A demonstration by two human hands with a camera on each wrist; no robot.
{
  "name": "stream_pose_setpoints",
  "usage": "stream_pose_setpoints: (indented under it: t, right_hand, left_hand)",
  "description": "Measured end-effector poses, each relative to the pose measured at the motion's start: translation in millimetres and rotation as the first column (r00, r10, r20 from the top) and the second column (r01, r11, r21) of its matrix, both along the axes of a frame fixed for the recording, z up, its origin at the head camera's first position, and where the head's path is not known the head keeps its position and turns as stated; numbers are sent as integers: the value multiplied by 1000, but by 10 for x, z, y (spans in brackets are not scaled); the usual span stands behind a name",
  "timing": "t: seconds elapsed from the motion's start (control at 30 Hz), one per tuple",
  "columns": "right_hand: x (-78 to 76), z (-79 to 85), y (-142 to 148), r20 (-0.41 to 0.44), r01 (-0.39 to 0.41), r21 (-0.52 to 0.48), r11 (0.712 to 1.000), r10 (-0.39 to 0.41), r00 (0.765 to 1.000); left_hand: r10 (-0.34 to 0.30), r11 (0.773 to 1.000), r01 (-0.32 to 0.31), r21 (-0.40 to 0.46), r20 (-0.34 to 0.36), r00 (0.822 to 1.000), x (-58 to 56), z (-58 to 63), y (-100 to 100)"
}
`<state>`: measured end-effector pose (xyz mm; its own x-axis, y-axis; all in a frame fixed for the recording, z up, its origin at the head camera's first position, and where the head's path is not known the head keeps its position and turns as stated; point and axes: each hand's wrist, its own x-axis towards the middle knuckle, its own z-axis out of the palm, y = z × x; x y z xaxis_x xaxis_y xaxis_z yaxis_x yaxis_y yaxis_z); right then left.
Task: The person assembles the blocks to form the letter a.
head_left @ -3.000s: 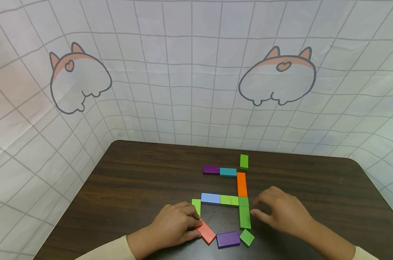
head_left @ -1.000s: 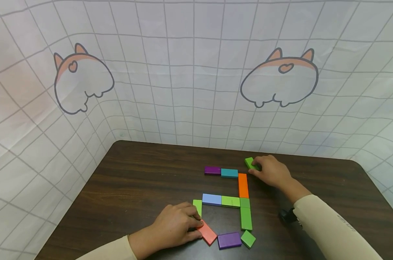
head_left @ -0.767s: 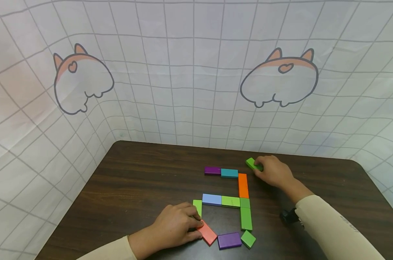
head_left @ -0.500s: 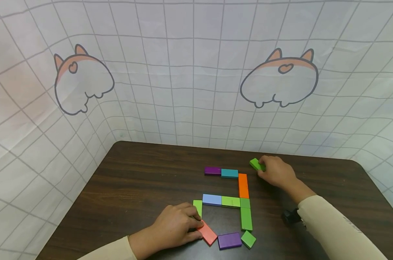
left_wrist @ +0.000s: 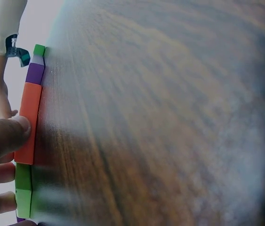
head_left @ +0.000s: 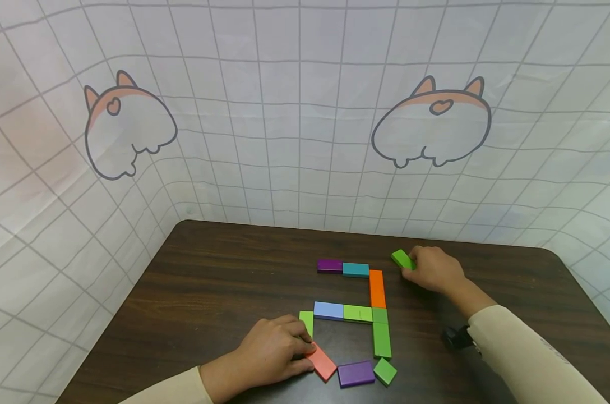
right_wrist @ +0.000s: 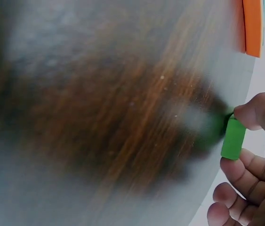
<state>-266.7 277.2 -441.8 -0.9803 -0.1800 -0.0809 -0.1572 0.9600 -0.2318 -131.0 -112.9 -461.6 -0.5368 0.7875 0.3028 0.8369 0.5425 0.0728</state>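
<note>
My left hand [head_left: 275, 348] lies low on the table, its thumb and fingers pinching the coral domino-like block [head_left: 322, 362]. A lime block [head_left: 306, 324] stands just beyond these fingers, and a purple block [head_left: 355, 374] lies to the right. At the far side, my right hand [head_left: 434, 269] pinches a bright green block [head_left: 403, 259] between thumb and finger; the right wrist view shows this green block [right_wrist: 233, 137] near the tabletop. Closest to that hand in the row is the orange block [head_left: 378, 289], left of it and apart.
A dark purple block [head_left: 330, 266] and a teal block [head_left: 356, 270] lead to the orange one. A pale blue block [head_left: 328, 310], more green blocks [head_left: 382, 339] and a tilted green block [head_left: 385, 371] sit on the dark wooden table [head_left: 209, 280]. A gridded curtain [head_left: 264, 140] hangs behind.
My right hand has moved from beside the near green blocks to the far green block, gripped it, turned it and shifted it right, away from the row. The left hand stays put.
</note>
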Motion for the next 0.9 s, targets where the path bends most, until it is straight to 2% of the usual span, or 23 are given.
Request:
stream_pose_setpoints:
  t: [0.33,0.9]
  right_hand:
    - [170,31,29,-57,-33,-34,999,31,998]
    - [678,88,53,-155,-110,-68,992,99,983]
  left_hand:
    - [-2,1000,2,-4,9,1000,-5,1,1]
    - [-7,1000,7,12,-17,1000,1,-14,3]
